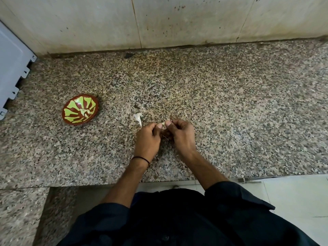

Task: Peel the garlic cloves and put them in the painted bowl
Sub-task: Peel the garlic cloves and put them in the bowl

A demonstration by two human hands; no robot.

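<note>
the garlic clove (163, 123) shows only as a pale sliver between the thumbs, the rest covered by the left hand (148, 137) and right hand (179, 134), whose curled fingers are tucked out of sight. the pale bits in the painted bowl (71, 113) are too small to tell apart. the grey panel (12, 64) is cut off by the left edge.

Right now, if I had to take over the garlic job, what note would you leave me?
Left hand and right hand: both pinch one garlic clove over the counter, mid-peel.
Painted bowl: to the left, something pale inside, maybe a peeled clove.
Loose peel lies on the counter near the left hand.
Left to do: finish peeling, drop this clove in the bowl.
</note>
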